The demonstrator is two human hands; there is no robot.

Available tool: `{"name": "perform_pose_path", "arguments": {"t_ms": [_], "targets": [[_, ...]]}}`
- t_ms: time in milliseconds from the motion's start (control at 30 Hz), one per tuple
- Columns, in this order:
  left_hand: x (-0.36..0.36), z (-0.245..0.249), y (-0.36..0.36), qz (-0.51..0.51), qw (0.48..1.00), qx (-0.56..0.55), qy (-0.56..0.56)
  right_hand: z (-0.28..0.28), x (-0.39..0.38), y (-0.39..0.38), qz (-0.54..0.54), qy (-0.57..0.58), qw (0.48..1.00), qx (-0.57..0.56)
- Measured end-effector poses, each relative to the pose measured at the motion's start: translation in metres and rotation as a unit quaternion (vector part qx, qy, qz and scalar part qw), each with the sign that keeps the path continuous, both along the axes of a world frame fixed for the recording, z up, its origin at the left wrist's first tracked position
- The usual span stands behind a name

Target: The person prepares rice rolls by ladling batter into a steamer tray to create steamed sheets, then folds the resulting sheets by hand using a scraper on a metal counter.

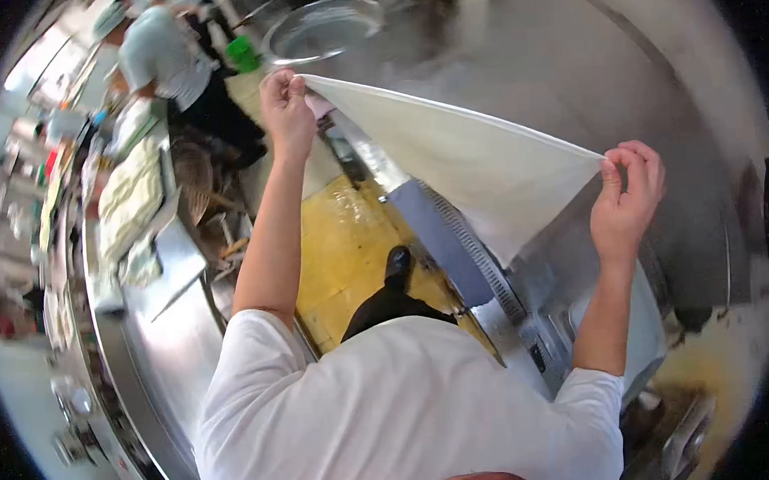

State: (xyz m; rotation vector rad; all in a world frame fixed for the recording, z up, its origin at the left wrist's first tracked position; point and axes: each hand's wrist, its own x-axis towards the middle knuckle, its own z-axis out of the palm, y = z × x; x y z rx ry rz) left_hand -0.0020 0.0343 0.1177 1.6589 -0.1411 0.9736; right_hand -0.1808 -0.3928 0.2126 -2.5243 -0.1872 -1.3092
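A thin white cloth (458,149) hangs stretched between my two hands, its top edge taut and its lower part narrowing to a point. My left hand (288,115) pinches the far left corner between thumb and fingers. The right corner is pinched by my right hand (630,188), with the fingers curled. Below the cloth's lower tip runs the metal edge of a steaming work surface (526,293), and a blue-grey cloth (441,246) drapes over that edge.
A large metal basin (321,30) stands beyond my left hand. Steam blurs the right side. On the left, a metal counter (177,338) carries pale folded cloths (130,201). A co-worker (171,60) leans over it farther off, near a green container (242,54). The yellow floor (337,242) looks wet.
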Motion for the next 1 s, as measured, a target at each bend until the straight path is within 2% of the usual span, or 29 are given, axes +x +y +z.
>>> {"name": "perform_pose_path", "arguments": {"t_ms": [33,67,167,200,300,433,533,600,700,767,800,867,967,1000], "targets": [[-0.018,0.002,0.021,0.017,1.000,-0.012,0.004,0.010,0.001,0.012,0.025,-0.014,1.000,-0.012],[-0.038,0.005,0.040,0.013,0.996,-0.083,0.022,0.020,0.004,0.026,0.052,-0.028,0.998,-0.025],[-0.109,0.015,0.106,0.056,0.992,-0.111,0.005,0.052,0.012,0.075,0.122,-0.052,0.990,-0.049],[-0.133,0.020,0.124,0.088,0.991,-0.095,-0.036,0.061,0.016,0.092,0.149,-0.061,0.986,-0.050],[-0.219,0.036,0.175,0.156,0.978,-0.133,-0.036,0.084,0.032,0.152,0.232,-0.072,0.968,-0.057],[-0.330,0.054,0.246,0.309,0.950,-0.034,-0.032,0.111,0.054,0.252,0.361,-0.123,0.920,-0.094],[-0.412,0.072,0.286,0.378,0.921,-0.050,-0.077,0.130,0.053,0.347,0.455,-0.122,0.877,-0.092],[-0.473,0.087,0.306,0.451,0.890,-0.035,-0.063,0.135,0.047,0.418,0.506,-0.116,0.850,-0.091],[-0.558,0.083,0.348,0.538,0.842,-0.009,-0.044,0.138,0.028,0.531,0.600,-0.080,0.792,-0.075],[-0.614,0.084,0.369,0.592,0.805,0.010,-0.019,0.135,0.001,0.609,0.626,0.006,0.776,-0.076],[-0.638,0.085,0.374,0.624,0.781,0.014,0.001,0.130,-0.010,0.649,0.644,0.006,0.761,-0.082],[-0.686,0.078,0.396,0.666,0.745,0.007,0.019,0.115,-0.030,0.729,0.707,0.030,0.704,-0.066],[-0.747,0.070,0.427,0.722,0.690,0.004,0.047,0.088,-0.063,0.852,0.733,-0.001,0.666,-0.139],[-0.765,0.068,0.438,0.755,0.651,0.005,0.078,0.083,-0.089,0.880,0.744,0.043,0.651,-0.147]]}}
